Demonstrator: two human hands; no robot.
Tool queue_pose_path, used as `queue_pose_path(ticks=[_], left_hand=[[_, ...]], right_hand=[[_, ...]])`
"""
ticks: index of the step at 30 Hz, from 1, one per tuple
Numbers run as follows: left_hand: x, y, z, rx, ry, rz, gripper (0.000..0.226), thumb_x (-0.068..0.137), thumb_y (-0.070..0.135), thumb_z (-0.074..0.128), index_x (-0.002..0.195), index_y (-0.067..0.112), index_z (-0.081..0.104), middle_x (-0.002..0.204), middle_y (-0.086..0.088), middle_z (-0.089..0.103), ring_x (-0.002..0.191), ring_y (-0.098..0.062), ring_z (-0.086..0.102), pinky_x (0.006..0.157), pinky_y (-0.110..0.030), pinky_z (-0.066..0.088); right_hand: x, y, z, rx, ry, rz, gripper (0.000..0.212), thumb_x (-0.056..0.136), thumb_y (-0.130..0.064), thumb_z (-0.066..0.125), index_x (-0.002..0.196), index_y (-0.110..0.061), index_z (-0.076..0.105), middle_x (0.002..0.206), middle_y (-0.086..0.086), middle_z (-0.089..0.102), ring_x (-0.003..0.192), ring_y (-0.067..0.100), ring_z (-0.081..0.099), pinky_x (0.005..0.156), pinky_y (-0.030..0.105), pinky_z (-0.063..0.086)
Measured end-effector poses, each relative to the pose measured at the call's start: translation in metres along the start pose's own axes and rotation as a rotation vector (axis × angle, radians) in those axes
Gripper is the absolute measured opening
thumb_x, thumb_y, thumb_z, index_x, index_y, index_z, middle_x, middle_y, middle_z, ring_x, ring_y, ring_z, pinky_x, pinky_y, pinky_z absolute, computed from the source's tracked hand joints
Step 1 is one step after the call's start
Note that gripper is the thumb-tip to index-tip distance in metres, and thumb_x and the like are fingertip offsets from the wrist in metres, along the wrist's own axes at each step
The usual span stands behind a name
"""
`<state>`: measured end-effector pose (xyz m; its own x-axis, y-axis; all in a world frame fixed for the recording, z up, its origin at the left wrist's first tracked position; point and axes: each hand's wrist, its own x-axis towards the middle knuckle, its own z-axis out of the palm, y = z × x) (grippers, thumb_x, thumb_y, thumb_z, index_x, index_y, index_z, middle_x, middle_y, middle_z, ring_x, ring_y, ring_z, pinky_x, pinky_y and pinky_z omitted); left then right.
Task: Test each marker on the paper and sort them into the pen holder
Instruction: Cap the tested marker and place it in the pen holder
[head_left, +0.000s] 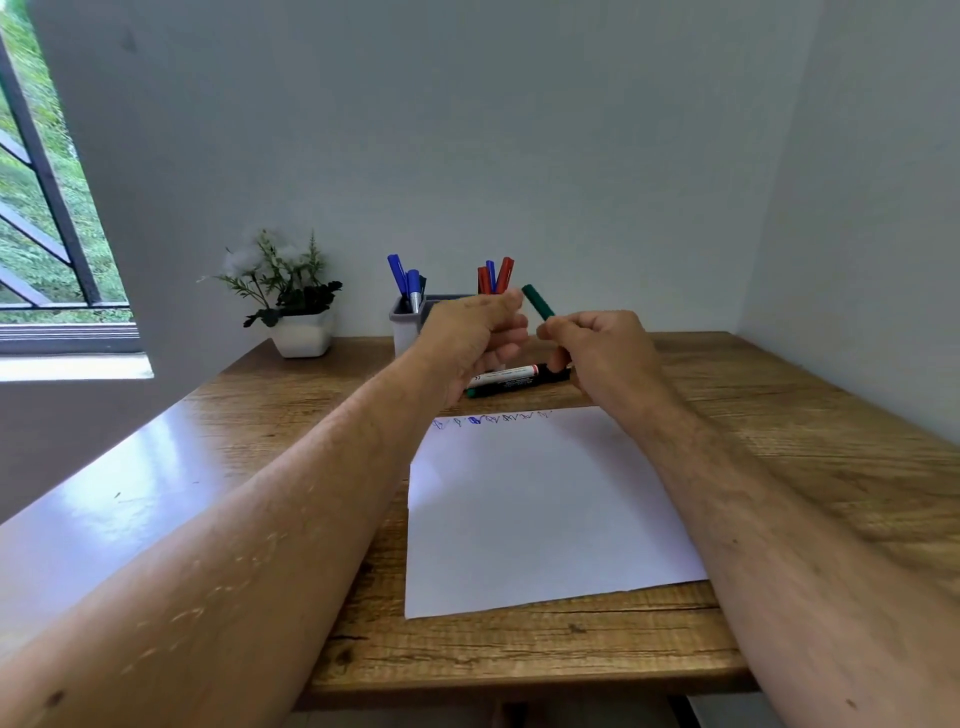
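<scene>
Two bare forearms stretch from the near edge over a wooden worktop (779, 467) toward the far wall. Between them lies a white sheet of paper (540, 509), with a short row of blue scribbles (483, 420) along its far edge; none of them reads as words.

Above the paper's far edge the two hands meet, raised off the surface. The right hand (602, 345) has its fingers curled tight around a green marker (538, 302), whose end sticks up and tilts left out of the grip. The left hand (475, 335) is curled too, thumb up and nearly touching that green end; whether it grips anything cannot be told.

Just beyond the hands, partly hidden by them, two markers (511, 378) lie side by side on the wood. The white barrel carries small print, too blurred to read.

Behind stands a grey pen holder (408, 325). Blue markers (408, 283) stand in its left compartment, red and blue markers (496, 275) at its right. To its left sits a small potted plant (291, 296) in a white pot.
</scene>
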<state>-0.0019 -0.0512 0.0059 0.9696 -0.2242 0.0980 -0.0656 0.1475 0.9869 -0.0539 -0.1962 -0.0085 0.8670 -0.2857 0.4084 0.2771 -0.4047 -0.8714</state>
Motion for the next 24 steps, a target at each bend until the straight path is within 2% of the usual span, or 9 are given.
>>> queue_pose_path(ticks=[3,9,16,20,24], left_hand=[[-0.002,0.0029,0.0011,-0.132,0.006,0.068,0.02,0.095,0.022,0.064,0.109,0.009,0.071,0.101,-0.009,0.077,0.092,-0.017,0.074,0.075,-0.026,0.061],[-0.0027,0.0024,-0.0007,-0.141,0.005,0.111,0.016,0.096,0.02,0.061,0.101,0.011,0.074,0.097,-0.009,0.077,0.086,-0.015,0.072,0.08,-0.027,0.06],[-0.0078,0.0039,0.0025,-0.155,-0.094,0.102,0.033,0.096,0.034,0.06,0.111,0.006,0.07,0.1,-0.008,0.076,0.088,-0.016,0.074,0.068,-0.025,0.059],[-0.006,0.002,0.0022,-0.13,-0.084,0.142,0.028,0.097,0.033,0.058,0.109,0.01,0.071,0.099,-0.005,0.076,0.091,-0.016,0.072,0.08,-0.027,0.059],[-0.0071,0.0064,0.0028,-0.147,-0.063,0.196,0.027,0.097,0.031,0.059,0.107,0.009,0.071,0.098,-0.005,0.076,0.09,-0.016,0.072,0.085,-0.029,0.057]], right_hand=[[-0.002,-0.0003,0.0027,-0.061,-0.044,-0.038,0.027,0.1,-0.034,0.058,0.096,-0.016,0.078,0.064,-0.001,0.067,0.036,-0.003,0.047,0.051,0.021,0.035],[-0.0013,-0.0006,0.0019,-0.052,-0.102,-0.038,0.033,0.1,-0.039,0.055,0.092,-0.017,0.078,0.062,-0.001,0.065,0.035,-0.001,0.041,0.048,0.022,0.033],[0.0002,-0.0002,-0.0013,-0.042,-0.122,-0.016,0.038,0.098,-0.046,0.058,0.08,-0.018,0.078,0.053,-0.005,0.059,0.037,0.002,0.039,0.047,0.023,0.033],[-0.0005,-0.0028,-0.0033,-0.081,-0.104,-0.024,0.045,0.095,-0.05,0.059,0.067,-0.019,0.073,0.044,-0.007,0.054,0.037,0.005,0.041,0.049,0.025,0.034],[-0.0017,-0.0048,-0.0065,-0.112,-0.053,-0.034,0.056,0.091,-0.059,0.06,0.056,-0.016,0.065,0.043,-0.005,0.049,0.039,0.012,0.04,0.05,0.026,0.035]])
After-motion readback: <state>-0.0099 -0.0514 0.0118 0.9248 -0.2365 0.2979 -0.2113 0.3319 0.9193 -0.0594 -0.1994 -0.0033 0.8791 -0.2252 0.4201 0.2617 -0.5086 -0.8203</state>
